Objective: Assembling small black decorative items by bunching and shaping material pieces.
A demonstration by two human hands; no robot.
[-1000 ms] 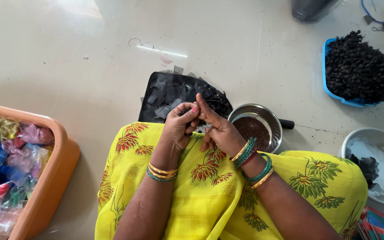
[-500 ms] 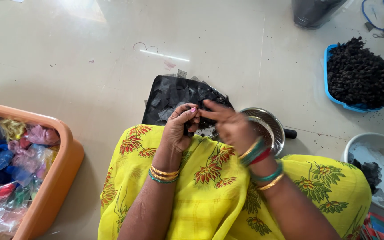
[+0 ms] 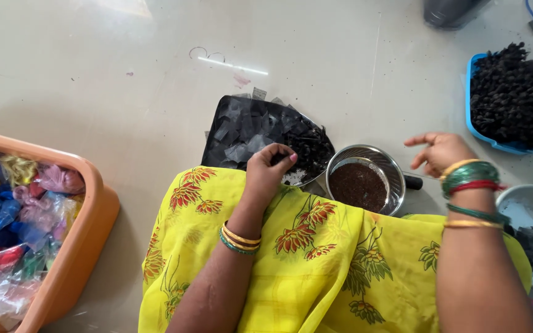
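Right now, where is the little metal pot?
In the head view, the metal pot sits on the floor between the hands, right of the black tray, by the yellow cloth.

orange tub [image 3: 87, 246]: cut off at 9 o'clock | blue tray [image 3: 482, 132]: cropped at 3 | grey container [image 3: 451, 11]: cut at 12 | left hand [image 3: 266, 176] fingertips: curled under (grip hidden) | white bowl [image 3: 525, 203]: partly behind right forearm

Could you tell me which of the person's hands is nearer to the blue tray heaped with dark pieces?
Right: the right hand hovers just left of the blue tray; the left hand rests far left.
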